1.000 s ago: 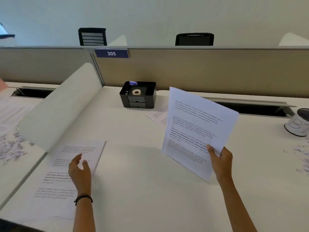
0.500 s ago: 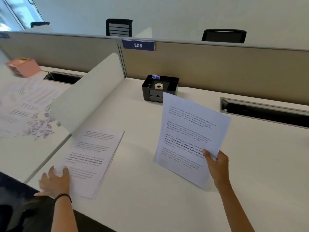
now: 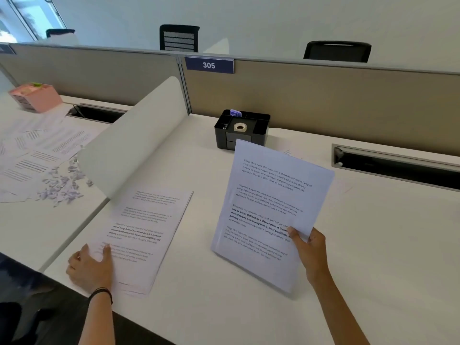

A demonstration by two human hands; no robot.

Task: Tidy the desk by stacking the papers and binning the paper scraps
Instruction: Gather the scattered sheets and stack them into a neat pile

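The stacking step is judged to be in hand. A stack (image 3: 146, 227) of printed sheets lies flat at the near left of the surface (image 3: 373, 257), just right of the curved divider (image 3: 134, 150). Its near left corner is pressed by the left hand (image 3: 89, 265), whose fingers (image 3: 83, 250) are straight and spread, with nothing pinched.

To the right, near the middle, a sheaf (image 3: 268, 207) is held almost upright, its lower edge apparently resting on the surface as if to be squared. It is gripped at its right edge by the right hand (image 3: 308, 247): the thumb is laid on the printed face and the fingers are curled behind, clamped on the paper.

The next move is judged to call for the sheaf to be carried left and laid flat on the stack, edges matched, while the stack is steadied or the left hand is drawn clear. A further sheet seems to lie far behind the sheaf, beside the black organiser (image 3: 241, 135); most of it is hidden.

The scraps (image 3: 62, 188) are heaped on the adjoining surface, left of the divider, among loose sheets (image 3: 37, 150). No bin is seen, so the binning, and the gathering of those sheets, are judged not yet done.
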